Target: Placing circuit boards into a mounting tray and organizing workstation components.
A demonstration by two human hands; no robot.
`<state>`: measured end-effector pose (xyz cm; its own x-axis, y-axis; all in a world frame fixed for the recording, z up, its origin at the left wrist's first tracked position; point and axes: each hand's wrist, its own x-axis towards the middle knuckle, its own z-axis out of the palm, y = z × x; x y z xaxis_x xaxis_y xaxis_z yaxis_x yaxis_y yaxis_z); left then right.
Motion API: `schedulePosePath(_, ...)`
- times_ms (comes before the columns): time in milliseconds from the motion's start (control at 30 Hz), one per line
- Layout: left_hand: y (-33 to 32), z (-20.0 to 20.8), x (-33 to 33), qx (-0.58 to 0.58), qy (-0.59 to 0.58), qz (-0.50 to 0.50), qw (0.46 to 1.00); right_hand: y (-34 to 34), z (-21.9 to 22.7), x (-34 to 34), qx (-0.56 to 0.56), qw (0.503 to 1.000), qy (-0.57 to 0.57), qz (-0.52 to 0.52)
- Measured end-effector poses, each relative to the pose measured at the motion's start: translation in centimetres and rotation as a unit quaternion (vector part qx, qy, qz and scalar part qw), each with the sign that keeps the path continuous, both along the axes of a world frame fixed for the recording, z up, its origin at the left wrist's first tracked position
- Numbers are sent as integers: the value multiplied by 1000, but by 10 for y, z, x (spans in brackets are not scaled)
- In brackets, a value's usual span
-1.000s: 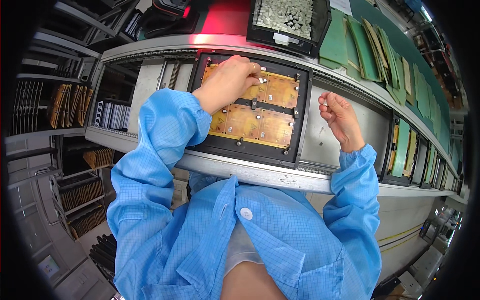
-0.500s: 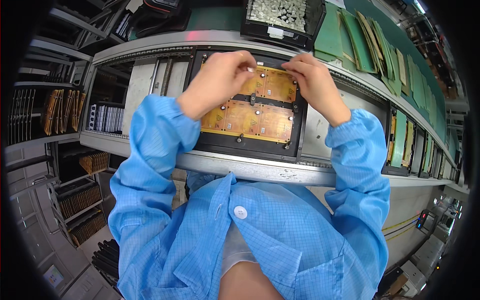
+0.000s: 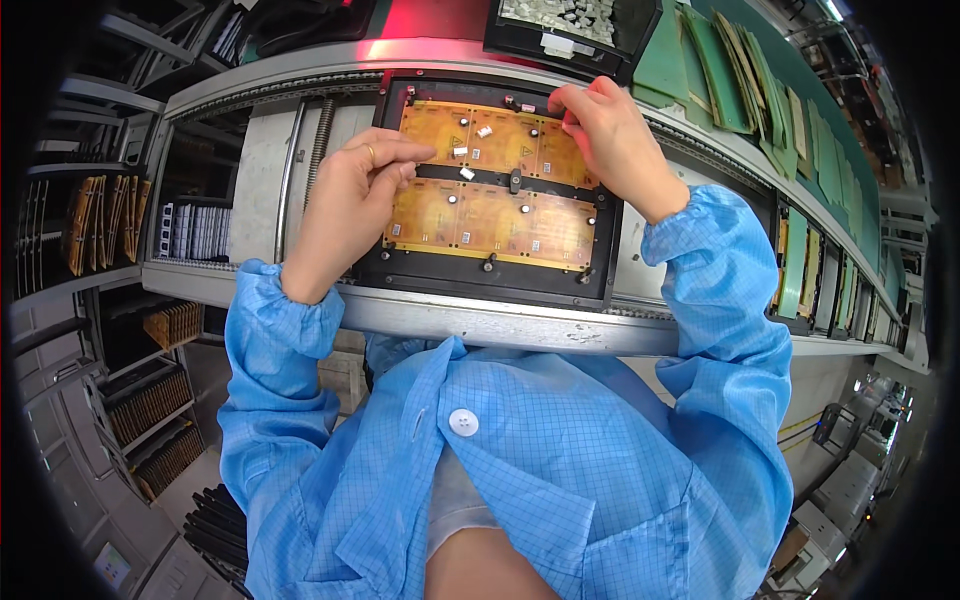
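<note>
A black fixture tray (image 3: 500, 282) on the conveyor holds two orange circuit boards, an upper one (image 3: 500, 135) and a lower one (image 3: 510, 218). Several small white connectors (image 3: 462, 152) sit on the upper board. My left hand (image 3: 350, 200) rests at the boards' left edge with its fingers curled together, thumb against fingertips, and nothing visible in it. My right hand (image 3: 612, 140) reaches over the upper board's top right. Its thumb and fingers are pinched at the board's upper edge, apparently on a small white connector that the fingers mostly hide.
A black bin of small white parts (image 3: 575, 25) stands behind the fixture. Green boards (image 3: 740, 60) stand in slots along the right. A metal conveyor rail (image 3: 500, 322) runs in front of me. Racks of brown boards (image 3: 100, 215) fill the left.
My right hand came in from the right onto the upper board's top edge. My left hand slid from the top of the boards down to their left edge.
</note>
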<state>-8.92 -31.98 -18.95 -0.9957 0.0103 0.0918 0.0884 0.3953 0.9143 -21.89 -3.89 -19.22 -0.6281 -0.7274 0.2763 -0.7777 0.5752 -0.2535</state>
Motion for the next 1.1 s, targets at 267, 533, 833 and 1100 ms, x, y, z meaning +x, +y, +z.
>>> schedulePosePath(267,17,-1,-40,-99,86,6,991,-24,-12,-18,-34,999,31,-13)
schedulePosePath(533,46,-11,-92,-214,108,-104,965,-10,6,-6,-148,964,-199,-97)
schedulePosePath(833,56,-7,-104,-233,56,-155,958,60,-3,27,-249,915,-286,-138)
schedulePosePath(1100,59,-9,-109,-272,56,-148,949,78,-14,35,-317,875,-329,-161)
